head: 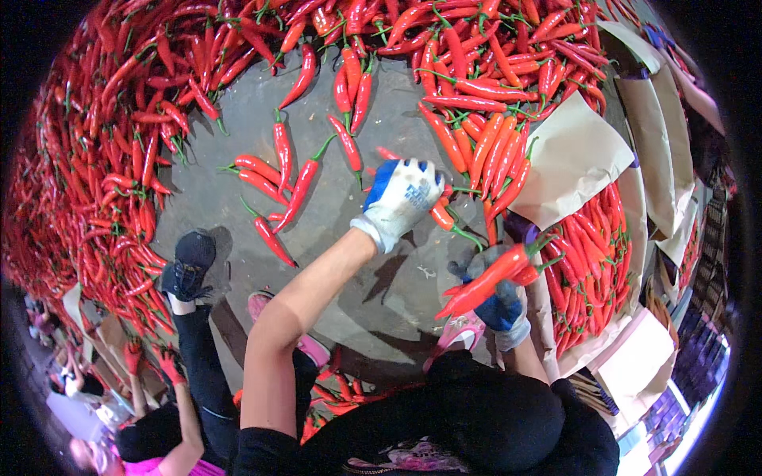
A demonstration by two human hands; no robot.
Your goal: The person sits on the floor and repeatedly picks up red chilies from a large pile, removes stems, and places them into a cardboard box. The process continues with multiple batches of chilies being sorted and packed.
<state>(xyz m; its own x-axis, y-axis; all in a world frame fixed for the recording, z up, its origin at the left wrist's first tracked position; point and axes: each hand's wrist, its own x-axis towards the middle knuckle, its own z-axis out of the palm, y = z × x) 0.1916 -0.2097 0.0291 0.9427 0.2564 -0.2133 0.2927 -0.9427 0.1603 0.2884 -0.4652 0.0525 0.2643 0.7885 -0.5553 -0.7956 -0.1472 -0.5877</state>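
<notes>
My left hand (405,193), in a white and blue knit work glove, is seen from the back with its fingers curled over red chili peppers (442,215); parts of them show on both sides of the glove. Lower right, my right hand (500,303), in a grey and blue glove, holds several red chili peppers (485,282) with their green stems pointing up and right. Between and left of my hands, loose chili peppers (303,190) lie on the grey floor (238,196). A cluster of chili peppers (497,152) lies right of my left hand.
A large heap of chili peppers (101,119) curves around the left and top. At right stands an open paper bag (545,321) filled with chili peppers (589,262), its flap (574,160) raised; more paper bags (655,131) stand beyond. A co-worker's red-gloved hands (169,363) are at lower left.
</notes>
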